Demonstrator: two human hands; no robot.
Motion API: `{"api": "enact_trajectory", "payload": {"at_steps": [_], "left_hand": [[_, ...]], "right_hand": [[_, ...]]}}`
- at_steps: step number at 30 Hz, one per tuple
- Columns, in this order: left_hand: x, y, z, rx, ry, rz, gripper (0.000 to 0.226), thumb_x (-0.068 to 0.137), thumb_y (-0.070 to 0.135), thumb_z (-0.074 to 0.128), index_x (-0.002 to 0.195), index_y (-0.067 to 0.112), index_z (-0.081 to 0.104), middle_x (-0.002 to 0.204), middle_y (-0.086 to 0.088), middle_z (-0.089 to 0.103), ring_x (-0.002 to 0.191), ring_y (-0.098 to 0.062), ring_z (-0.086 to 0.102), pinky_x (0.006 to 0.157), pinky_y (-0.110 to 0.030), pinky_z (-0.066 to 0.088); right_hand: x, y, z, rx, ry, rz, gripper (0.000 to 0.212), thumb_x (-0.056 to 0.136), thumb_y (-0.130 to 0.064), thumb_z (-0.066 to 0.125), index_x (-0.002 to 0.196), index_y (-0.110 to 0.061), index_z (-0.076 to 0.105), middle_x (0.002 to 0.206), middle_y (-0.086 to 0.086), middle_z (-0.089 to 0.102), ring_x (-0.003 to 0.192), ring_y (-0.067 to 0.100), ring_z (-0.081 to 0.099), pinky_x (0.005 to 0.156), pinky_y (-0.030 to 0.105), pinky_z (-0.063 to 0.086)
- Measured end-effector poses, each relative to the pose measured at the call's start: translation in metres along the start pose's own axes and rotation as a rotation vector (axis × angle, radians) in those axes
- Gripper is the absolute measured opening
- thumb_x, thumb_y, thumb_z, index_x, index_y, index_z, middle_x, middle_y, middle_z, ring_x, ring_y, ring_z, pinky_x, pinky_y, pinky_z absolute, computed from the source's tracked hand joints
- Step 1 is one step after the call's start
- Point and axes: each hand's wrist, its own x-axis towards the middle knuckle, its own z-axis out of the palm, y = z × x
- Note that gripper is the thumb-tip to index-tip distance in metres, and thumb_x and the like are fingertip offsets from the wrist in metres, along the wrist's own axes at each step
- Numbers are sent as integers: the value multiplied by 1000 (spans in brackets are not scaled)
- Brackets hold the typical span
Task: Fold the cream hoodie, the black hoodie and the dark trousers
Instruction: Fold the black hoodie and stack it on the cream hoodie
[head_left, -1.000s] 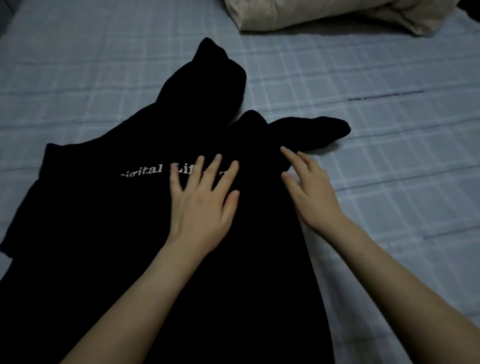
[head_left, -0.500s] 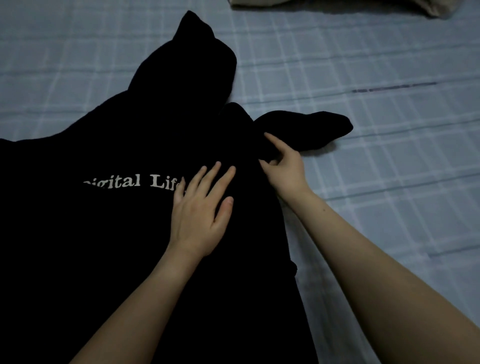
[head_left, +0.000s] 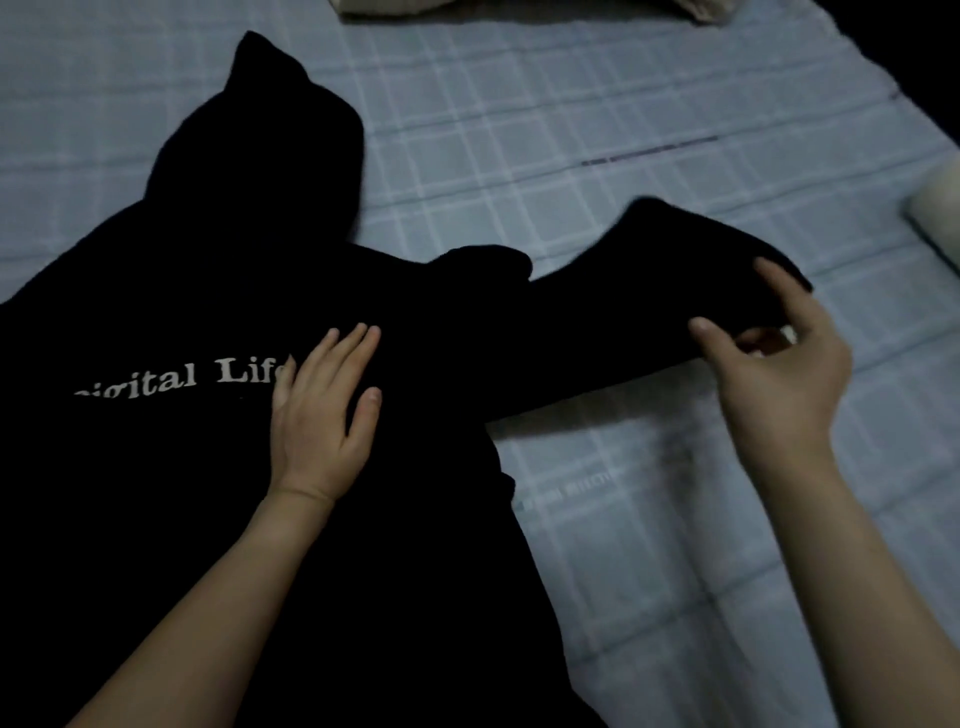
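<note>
Under the left hand (head_left: 322, 421), palm down with fingers straight and close together: black hoodie (head_left: 156, 493), spread lettered side up, white lettering (head_left: 176, 376) just left of the fingers. Beyond the fingertips, the hood (head_left: 270, 156). Pinched between thumb and curled fingers of the right hand (head_left: 779, 379): the sleeve (head_left: 623, 322), stretched sideways over the checked sheet (head_left: 571, 130). Far beyond both hands, cream fabric (head_left: 384, 5).

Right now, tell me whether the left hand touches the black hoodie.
Touching. The head view shows the left hand lying flat, fingers straight, on the black hoodie, beside its white lettering.
</note>
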Motion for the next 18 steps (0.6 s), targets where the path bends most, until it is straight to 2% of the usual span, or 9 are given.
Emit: {"api": "enact_trajectory", "payload": {"at_steps": [3, 5, 7, 10, 13, 14, 16, 18], "left_hand": [[2, 1, 1, 51, -31, 6, 57, 93, 41, 29, 146, 25, 43, 148, 3, 47, 142, -19, 35, 114, -53, 21], [3, 3, 1, 72, -43, 11, 57, 93, 43, 28, 145, 25, 45, 147, 3, 49, 141, -20, 36, 114, -53, 21], [2, 1, 1, 111, -65, 20, 58, 94, 44, 26, 144, 25, 46, 145, 2, 51, 141, -21, 38, 113, -54, 22], [5, 1, 2, 186, -117, 36, 59, 94, 46, 22, 143, 26, 48, 146, 2, 51, 141, -21, 38, 113, -55, 23], [7, 13, -4, 282, -156, -2, 66, 91, 50, 16, 145, 25, 45, 150, 0, 46, 144, -23, 33, 116, -56, 13], [7, 22, -8, 318, -148, -8, 66, 91, 49, 16, 146, 24, 44, 151, -4, 45, 144, -26, 32, 116, -58, 10], [7, 56, -13, 344, -77, 74, 63, 91, 44, 24, 145, 21, 44, 150, -12, 44, 142, -33, 35, 114, -61, 13], [7, 101, -3, 283, -81, 253, 61, 90, 43, 31, 145, 20, 45, 150, -11, 44, 141, -33, 36, 114, -59, 18]], "right_hand": [[-20, 25, -15, -104, -75, -15, 66, 76, -12, 83, 137, -19, 58, 106, 12, 59, 67, -8, 53, 73, 3, 40], [-44, 46, -8, -135, -141, -36, 66, 76, -3, 81, 138, -11, 56, 105, 11, 54, 70, -14, 52, 70, -2, 36], [-65, 63, 0, -121, -171, 33, 66, 79, -2, 78, 140, -12, 54, 113, 12, 55, 72, -10, 53, 69, -2, 36], [-79, 81, 2, -61, -155, 154, 65, 83, -5, 76, 142, -17, 52, 126, 12, 58, 73, -9, 55, 69, -1, 39], [-79, 87, 0, -82, -148, 151, 68, 83, -16, 76, 144, -28, 48, 111, 16, 64, 70, -6, 57, 69, 3, 40], [-78, 88, -1, -83, -158, 142, 71, 83, -22, 77, 145, -33, 44, 110, 15, 63, 72, -1, 59, 74, 9, 44], [-75, 89, 1, -62, -165, 148, 77, 83, -28, 78, 147, -40, 37, 122, 14, 56, 84, 14, 62, 86, 26, 51], [-72, 86, 5, 2, -166, 144, 83, 80, -18, 79, 150, -35, 37, 131, 11, 48, 86, 17, 59, 91, 33, 53]]}}
